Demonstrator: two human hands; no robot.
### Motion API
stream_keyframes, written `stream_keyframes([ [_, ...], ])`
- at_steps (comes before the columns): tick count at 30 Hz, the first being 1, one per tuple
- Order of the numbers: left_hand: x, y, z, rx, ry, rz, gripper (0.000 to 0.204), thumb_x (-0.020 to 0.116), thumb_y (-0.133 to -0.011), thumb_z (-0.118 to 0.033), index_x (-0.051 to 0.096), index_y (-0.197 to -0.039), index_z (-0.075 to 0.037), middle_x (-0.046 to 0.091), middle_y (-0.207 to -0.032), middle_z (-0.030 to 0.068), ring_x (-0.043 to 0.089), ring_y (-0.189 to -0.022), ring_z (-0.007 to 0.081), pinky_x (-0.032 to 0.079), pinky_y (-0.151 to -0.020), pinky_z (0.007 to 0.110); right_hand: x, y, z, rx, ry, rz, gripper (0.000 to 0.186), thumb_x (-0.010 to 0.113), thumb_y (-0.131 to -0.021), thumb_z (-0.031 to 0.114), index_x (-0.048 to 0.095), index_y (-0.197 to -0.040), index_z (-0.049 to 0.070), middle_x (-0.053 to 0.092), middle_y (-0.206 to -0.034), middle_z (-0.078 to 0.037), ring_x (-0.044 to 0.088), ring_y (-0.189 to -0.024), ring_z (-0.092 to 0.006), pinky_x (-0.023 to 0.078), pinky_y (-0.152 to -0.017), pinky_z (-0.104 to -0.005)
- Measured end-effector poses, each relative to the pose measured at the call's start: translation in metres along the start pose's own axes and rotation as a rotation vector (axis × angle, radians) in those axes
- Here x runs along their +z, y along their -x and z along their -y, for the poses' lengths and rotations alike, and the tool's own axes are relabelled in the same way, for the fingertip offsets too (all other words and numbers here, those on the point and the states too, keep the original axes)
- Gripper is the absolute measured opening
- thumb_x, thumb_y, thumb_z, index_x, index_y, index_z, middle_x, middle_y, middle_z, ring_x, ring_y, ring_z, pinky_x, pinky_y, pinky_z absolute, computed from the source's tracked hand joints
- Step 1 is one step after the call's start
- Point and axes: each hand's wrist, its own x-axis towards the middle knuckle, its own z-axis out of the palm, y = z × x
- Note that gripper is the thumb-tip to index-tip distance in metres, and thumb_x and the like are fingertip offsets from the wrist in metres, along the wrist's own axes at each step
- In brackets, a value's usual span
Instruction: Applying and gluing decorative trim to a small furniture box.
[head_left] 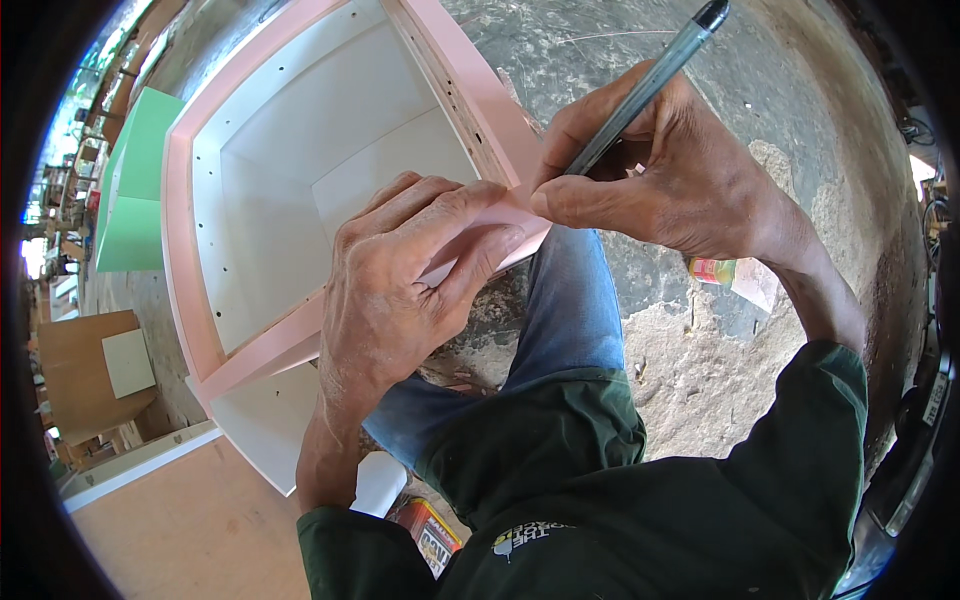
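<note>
A large box-shaped cabinet with a pink frame (pixel 180 190) and white inside panels lies in front of me, its open side facing up. My left hand (pixel 385 265) is closed over the near edge of the frame, thumb below and fingers above, pinching a pink strip (pixel 521 214) by the near right corner. I cannot tell whether this strip is loose or fixed. In my right hand (pixel 680 180) is a dark, see-through pen (pixel 645 95), held slanted with its capped-looking end up. Its lower tip is hidden behind my fingers, close to the corner.
Green boards (pixel 135 200) and a brown panel (pixel 80 380) stand at the left. A tan board (pixel 200 520) lies at the lower left. A small bottle (pixel 712 271) rests on the rough floor at right. A red-and-yellow container (pixel 430 535) is beside my leg.
</note>
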Motion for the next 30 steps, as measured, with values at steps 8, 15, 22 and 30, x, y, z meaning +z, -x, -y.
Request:
stream_keyframes([
  [8, -0.0002, 0.0003, 0.0014, 0.016, 0.014, 0.0, 0.024, 0.08, -0.085, -0.004, 0.075, -0.107, 0.003, 0.074, -0.094, 0.0143, 0.071, -0.087, 0.0244, 0.055, -0.078, 0.035, -0.0001, 0.0004, 0.0013, 0.021, -0.005, 0.014, 0.019, 0.081, -0.091, 0.018, 0.077, -0.098, 0.001, 0.071, -0.078, -0.004, 0.066, -0.072, -0.0094, 0.052, -0.066, -0.0257],
  [15, -0.0005, 0.0004, 0.0006, 0.004, 0.004, 0.001, 0.023, 0.08, -0.085, -0.004, 0.075, -0.106, 0.002, 0.074, -0.094, 0.0143, 0.071, -0.087, 0.024, 0.055, -0.077, 0.035, 0.0021, 0.0014, -0.0025, -0.003, -0.024, -0.04, 0.019, 0.082, -0.091, 0.017, 0.077, -0.098, 0.001, 0.071, -0.079, -0.003, 0.065, -0.072, -0.0088, 0.051, -0.065, -0.0253],
  [22, -0.0006, 0.0005, -0.001, -0.012, -0.017, 0.005, 0.023, 0.08, -0.085, -0.004, 0.075, -0.107, 0.002, 0.074, -0.095, 0.0142, 0.071, -0.087, 0.0244, 0.056, -0.077, 0.035, 0.0023, 0.0008, -0.0002, 0.028, -0.021, -0.024, 0.018, 0.082, -0.09, 0.016, 0.077, -0.098, 0.0, 0.07, -0.078, -0.002, 0.063, -0.072, -0.0079, 0.05, -0.065, -0.0243],
  [30, 0.001, 0.0023, 0.0022, -0.013, -0.019, -0.007, 0.022, 0.08, -0.085, -0.004, 0.076, -0.106, 0.002, 0.074, -0.094, 0.0138, 0.071, -0.086, 0.025, 0.056, -0.077, 0.036, 0.0029, 0.0012, 0.0009, 0.027, -0.015, -0.018, 0.017, 0.081, -0.091, 0.015, 0.076, -0.097, 0.0, 0.07, -0.079, -0.003, 0.064, -0.071, -0.0079, 0.05, -0.065, -0.0237],
])
